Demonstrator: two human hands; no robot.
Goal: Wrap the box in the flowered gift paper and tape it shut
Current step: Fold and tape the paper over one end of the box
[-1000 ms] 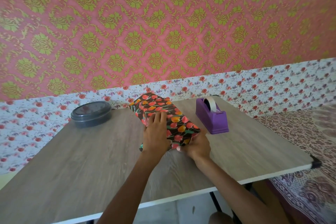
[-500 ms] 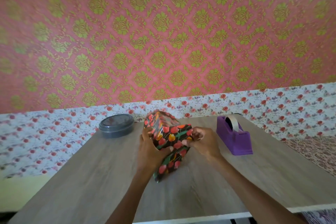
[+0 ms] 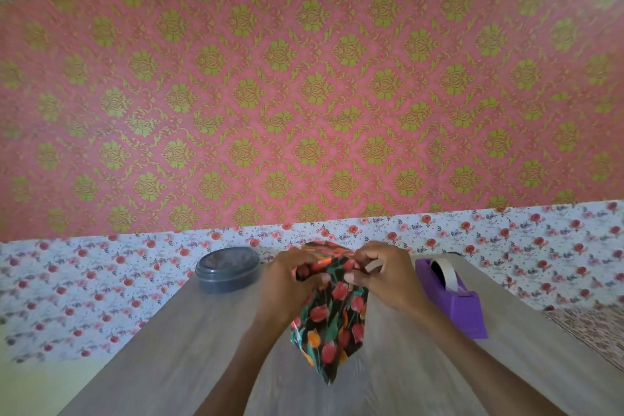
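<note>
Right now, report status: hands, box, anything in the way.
Left hand grips wrapped box at top end. Right hand pinches its paper there. Box upended, tilted. Tape dispenser at right, grey tub at left, neither in the way.

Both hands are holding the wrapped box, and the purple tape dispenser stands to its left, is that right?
Not quite. The head view shows the tape dispenser to the right of the box, not the left. The left hand and right hand do both hold the box.
</note>
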